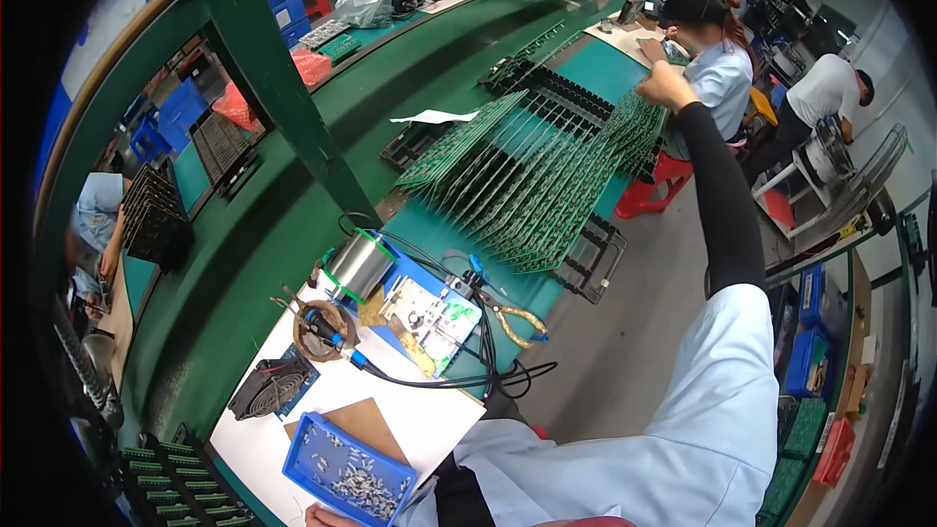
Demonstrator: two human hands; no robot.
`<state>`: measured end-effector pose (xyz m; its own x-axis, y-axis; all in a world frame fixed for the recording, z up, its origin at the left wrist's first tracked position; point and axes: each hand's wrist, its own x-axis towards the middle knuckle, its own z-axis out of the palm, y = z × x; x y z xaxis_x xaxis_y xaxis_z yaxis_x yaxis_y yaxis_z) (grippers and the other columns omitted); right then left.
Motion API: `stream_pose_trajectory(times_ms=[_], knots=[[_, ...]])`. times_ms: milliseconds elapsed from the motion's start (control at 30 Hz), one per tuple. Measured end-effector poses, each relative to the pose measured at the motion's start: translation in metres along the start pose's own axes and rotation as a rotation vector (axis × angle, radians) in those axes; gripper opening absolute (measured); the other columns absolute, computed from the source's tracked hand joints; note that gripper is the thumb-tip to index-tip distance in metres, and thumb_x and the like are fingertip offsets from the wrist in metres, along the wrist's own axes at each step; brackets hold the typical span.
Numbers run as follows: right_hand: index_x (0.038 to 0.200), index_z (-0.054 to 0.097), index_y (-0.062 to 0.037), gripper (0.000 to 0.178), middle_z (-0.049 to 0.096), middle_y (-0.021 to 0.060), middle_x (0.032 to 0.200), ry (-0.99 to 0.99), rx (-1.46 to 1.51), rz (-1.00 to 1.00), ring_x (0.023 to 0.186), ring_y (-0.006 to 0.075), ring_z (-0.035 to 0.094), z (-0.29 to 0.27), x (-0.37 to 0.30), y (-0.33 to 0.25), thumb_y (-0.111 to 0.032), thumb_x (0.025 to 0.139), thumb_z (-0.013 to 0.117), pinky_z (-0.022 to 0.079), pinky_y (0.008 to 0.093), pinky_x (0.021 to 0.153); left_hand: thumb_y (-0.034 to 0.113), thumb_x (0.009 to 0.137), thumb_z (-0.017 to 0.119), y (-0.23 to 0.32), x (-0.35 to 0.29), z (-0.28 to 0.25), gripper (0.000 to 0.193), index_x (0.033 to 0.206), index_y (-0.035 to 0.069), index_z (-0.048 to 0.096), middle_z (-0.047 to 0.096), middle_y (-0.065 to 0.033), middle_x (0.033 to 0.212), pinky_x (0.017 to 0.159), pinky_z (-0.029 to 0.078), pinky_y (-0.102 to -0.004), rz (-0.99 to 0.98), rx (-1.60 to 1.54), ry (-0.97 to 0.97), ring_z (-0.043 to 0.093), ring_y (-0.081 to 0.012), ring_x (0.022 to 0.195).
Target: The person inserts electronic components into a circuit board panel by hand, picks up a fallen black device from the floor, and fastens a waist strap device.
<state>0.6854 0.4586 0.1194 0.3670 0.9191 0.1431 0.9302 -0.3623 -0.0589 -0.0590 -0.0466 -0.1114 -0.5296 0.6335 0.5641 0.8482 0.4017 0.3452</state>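
A pale-blue sleeve extends beside thin green circuit boards in rows, right fingers curled, grip unclear.

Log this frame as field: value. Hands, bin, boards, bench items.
left hand: beside blue bin, partly out of frame; grip unclear
right hand: extended to far end of green circuit boards; grip unclear
bin contents: many small pale parts
boards: close row
bench: silver spool, yellow-handled pliers
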Motion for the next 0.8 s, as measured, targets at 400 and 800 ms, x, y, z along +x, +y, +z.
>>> stream_pose_trajectory(times_ms=[400,800], knots=[[0.101,0.070,0.0037,0.029,0.065,0.0314,0.113,0.142,0.095,0.137,0.108,0.0439,0.064,0.050,0.016,-0.024,-0.016,0.079,0.067,0.053,0.0466,0.092,0.020,0.101,0.055,-0.004,-0.005,-0.010,0.023,0.097,0.000,0.066,0.063,-0.0195,0.091,0.077,0.049,-0.0486,-0.045,-0.005,-0.049,0.058,-0.0370,0.081],[0.110,0.061,0.0003,0.032,0.069,0.0189,0.089,0.717,0.527,-0.084,0.081,0.0294,0.069,-0.039,-0.049,0.012,-0.017,0.084,0.065,0.053,0.0387,0.072,0.008,0.097,0.050,-0.006,-0.008,0.005,0.016,0.100,-0.003,0.061,0.058,-0.0172,0.097,0.081,0.045,-0.0399,-0.206,-0.133,0.017,0.056,-0.0324,0.092]])
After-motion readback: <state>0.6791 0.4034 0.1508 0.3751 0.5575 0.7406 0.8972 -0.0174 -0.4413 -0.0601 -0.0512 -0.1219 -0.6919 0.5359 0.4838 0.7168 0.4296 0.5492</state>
